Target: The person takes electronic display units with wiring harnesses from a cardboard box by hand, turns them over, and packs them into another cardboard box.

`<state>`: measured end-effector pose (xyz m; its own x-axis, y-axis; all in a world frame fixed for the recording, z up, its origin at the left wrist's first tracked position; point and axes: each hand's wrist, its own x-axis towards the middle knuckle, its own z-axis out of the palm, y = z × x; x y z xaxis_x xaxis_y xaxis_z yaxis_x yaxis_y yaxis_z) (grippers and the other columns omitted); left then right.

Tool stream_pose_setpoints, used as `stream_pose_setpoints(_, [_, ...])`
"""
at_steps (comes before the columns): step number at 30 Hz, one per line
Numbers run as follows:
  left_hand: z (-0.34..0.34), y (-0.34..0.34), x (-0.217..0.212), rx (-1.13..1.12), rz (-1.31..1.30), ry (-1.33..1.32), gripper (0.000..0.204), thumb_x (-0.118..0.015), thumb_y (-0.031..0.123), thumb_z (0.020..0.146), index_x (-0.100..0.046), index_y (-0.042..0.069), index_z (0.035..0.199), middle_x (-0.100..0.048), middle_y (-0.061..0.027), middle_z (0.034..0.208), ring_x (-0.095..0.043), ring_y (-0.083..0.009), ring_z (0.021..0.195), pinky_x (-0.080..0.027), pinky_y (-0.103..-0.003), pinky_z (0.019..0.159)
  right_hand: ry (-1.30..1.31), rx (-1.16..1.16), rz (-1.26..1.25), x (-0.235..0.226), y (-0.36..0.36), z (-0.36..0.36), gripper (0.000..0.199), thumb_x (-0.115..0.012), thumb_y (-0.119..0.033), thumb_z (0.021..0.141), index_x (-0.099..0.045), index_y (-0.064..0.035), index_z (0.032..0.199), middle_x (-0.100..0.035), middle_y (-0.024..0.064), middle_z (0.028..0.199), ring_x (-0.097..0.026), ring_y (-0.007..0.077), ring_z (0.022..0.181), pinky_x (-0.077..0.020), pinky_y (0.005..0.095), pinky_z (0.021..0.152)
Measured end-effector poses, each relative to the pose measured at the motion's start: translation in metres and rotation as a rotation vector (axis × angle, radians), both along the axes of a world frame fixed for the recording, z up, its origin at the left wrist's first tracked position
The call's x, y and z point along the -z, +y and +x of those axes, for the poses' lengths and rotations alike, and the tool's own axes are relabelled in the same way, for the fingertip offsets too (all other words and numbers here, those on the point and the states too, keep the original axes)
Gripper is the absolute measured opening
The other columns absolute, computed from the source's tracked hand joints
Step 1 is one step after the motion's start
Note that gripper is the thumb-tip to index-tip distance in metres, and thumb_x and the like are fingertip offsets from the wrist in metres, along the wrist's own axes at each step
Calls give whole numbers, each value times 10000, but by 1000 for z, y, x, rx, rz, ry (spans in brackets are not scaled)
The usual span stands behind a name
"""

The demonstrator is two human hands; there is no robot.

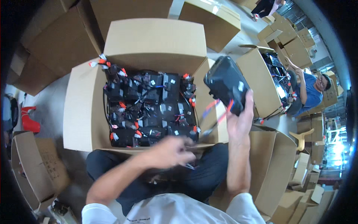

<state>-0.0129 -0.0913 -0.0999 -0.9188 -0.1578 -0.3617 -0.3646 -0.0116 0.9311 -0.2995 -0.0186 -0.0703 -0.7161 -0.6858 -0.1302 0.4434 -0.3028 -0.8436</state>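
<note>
My right hand (239,118) is closed on the lower end of a black plastic box with wires (226,80), holding it up past the right flap of an open carton. Red, blue and dark leads dangle from this box, with a pale connector at the end. Low over the carton's near edge is my left hand (172,151), smeared by motion, so its grip does not show. Inside the carton (154,39), rows of similar black boxes (149,91) sit packed together. Red and white connectors (122,105) stick up among them.
Another open carton (261,84) with black units stands at the right, beside a co-worker in a blue shirt (313,91). Close to my right arm is an open carton (274,156). A red stool-like object (30,119) and a carton (35,168) are at the left.
</note>
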Motion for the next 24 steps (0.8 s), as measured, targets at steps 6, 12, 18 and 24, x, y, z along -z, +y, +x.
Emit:
stream_pose_setpoints(6, [53,-182,-5,-885,317,623,743,-653,503,1241,-564,-68,1708,-692,-268,1637,-742,-357,1462,-632,-503,1227,-171,-231,316,135,-62,-63,490,-751,-333,1212,-684,-9,1574,-788,132,1485,-783,283,1330,-638,503,1164])
stream_pose_setpoints(12, [70,-163,27,-1070,-55,191,693,-663,474,1254,-614,-65,1687,-726,-221,1602,-717,-304,1469,-560,-454,1259,277,-40,402,224,-177,-35,504,-738,-310,1218,-576,25,1558,-766,148,1373,-781,248,1170,-663,445,922])
stream_pose_setpoints(18, [90,-156,6,-1065,-218,311,762,-812,415,1178,-600,-137,1658,-712,-338,1598,-722,-352,1483,-577,-454,1247,66,-26,730,332,-163,-17,772,-690,-490,1234,-439,88,1680,-708,283,1529,-812,456,1262,-708,535,1088])
stream_pose_setpoints(24, [106,-141,30,-957,-277,177,600,-809,247,1149,-650,-105,1608,-767,-251,1506,-745,-304,1412,-606,-436,1195,-109,-321,832,342,-169,-15,947,-536,-723,1225,-625,162,1551,-770,343,1481,-756,413,1417,-638,512,1169])
